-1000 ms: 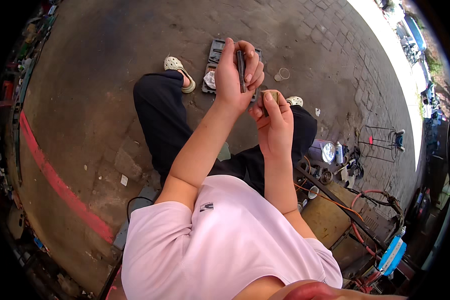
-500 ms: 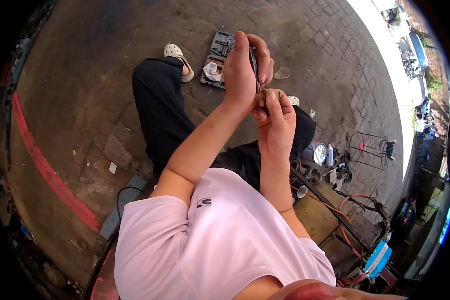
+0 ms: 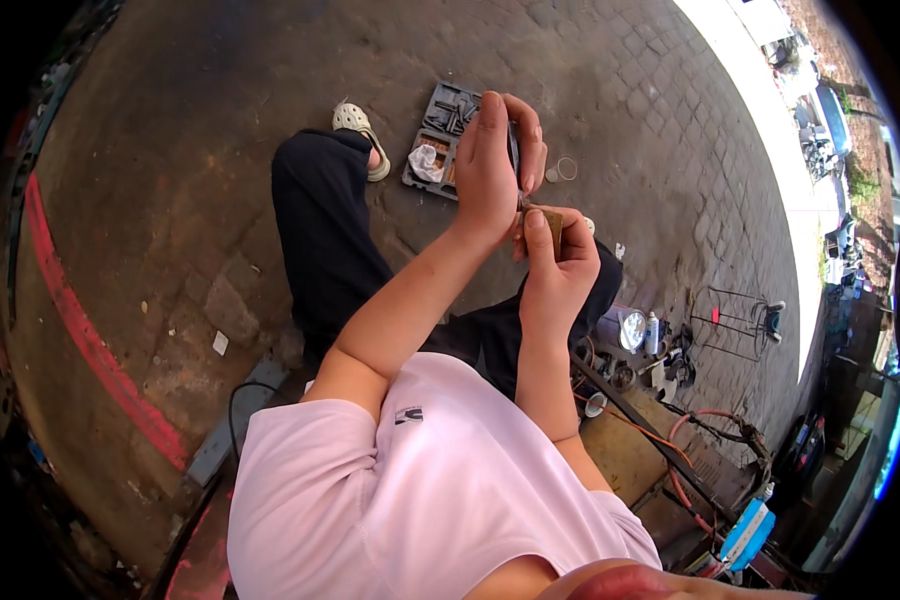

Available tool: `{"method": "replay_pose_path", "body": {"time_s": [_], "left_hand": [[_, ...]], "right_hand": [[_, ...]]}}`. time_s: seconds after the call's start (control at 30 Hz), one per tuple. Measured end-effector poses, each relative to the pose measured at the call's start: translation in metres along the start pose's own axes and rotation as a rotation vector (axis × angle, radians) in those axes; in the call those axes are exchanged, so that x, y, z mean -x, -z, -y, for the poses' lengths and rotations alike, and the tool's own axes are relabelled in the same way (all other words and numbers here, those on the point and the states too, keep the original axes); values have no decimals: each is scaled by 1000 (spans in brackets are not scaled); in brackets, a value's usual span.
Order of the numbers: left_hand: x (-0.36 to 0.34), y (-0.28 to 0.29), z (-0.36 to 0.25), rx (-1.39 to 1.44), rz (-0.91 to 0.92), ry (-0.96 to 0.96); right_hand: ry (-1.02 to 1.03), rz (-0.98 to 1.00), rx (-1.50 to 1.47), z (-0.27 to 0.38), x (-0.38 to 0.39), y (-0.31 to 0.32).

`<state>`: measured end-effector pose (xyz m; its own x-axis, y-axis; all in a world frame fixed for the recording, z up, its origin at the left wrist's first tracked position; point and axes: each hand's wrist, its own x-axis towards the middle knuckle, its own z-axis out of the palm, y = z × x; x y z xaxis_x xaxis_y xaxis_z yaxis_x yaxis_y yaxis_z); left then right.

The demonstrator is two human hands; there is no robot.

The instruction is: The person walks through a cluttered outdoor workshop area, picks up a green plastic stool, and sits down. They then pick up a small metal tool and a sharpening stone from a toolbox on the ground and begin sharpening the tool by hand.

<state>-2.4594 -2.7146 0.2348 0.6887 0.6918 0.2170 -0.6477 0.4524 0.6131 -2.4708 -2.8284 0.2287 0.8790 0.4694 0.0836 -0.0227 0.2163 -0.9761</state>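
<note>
My left hand (image 3: pixel 485 175) is closed around a slim dark tool (image 3: pixel 513 150), mostly hidden by the fingers, with its lower end pointing at my right hand (image 3: pixel 558 265). Between the right thumb and fingers sits a small flat brownish-gold piece (image 3: pixel 556 228). The tool's end is close by this piece; whether they touch I cannot tell. Beyond my left hand, an opened grey tool case (image 3: pixel 417 178) lies on the ground, holding dark metal bits (image 3: pixel 454 110) and a crumpled white tissue (image 3: pixel 425 163).
A thin round ring (image 3: pixel 567 168) lies on the ground past my hands. To the right stand a shiny metal can (image 3: pixel 628 330), a white spray can (image 3: pixel 652 334) and a wire rack (image 3: pixel 735 322). Orange cables (image 3: pixel 650 432) run beside my right arm. My feet wear pale clogs (image 3: pixel 355 118).
My view has shifted a little, so both hands appear lower. The right hand has turned slightly and more of the flat piece shows. Both hands keep their grip.
</note>
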Motion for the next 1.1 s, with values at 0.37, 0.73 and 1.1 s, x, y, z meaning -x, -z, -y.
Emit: {"method": "replay_pose_path", "body": {"time_s": [0.37, 0.73, 1.1], "left_hand": [[-6, 3, -1, -8, 7, 3], [-2, 1, -5, 39, -55, 29], [1, 7, -12, -229, 126, 207]], "right_hand": [[63, -20, 130, 1, -8, -11], [113, 14, 133, -1, -8, -12], [158, -145, -40, 11, -13, -6]]}}
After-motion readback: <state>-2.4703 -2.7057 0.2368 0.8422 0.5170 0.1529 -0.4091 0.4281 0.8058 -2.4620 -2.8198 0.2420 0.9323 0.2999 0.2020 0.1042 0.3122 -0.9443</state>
